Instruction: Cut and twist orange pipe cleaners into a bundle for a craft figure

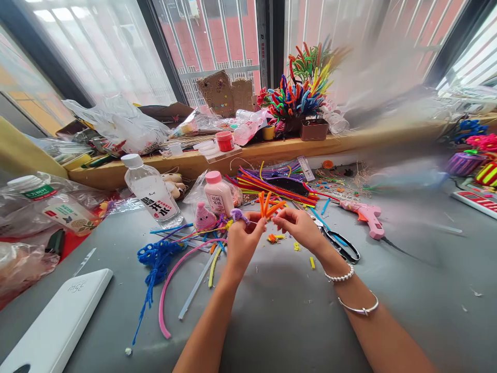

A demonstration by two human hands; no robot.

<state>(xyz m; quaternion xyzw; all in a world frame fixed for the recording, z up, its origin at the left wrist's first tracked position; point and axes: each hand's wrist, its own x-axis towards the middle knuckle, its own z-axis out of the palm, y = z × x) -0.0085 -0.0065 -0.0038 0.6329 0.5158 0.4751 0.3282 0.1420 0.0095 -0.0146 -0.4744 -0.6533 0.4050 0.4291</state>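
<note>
Both hands meet above the grey table around a small bundle of orange pipe cleaner pieces. My left hand grips the bundle from below, and a purple fuzzy piece sits on its fingers. From the right, my right hand pinches the orange tips. The right wrist wears a bead bracelet and a metal bangle. A long pink pipe cleaner and a blue twisted one lie just left of my left hand.
Black-handled scissors and a pink glue gun lie right of my hands. A water bottle, a pink-capped bottle and a small pink figure stand behind. A white box lies front left. Colourful pipe cleaners are piled beyond.
</note>
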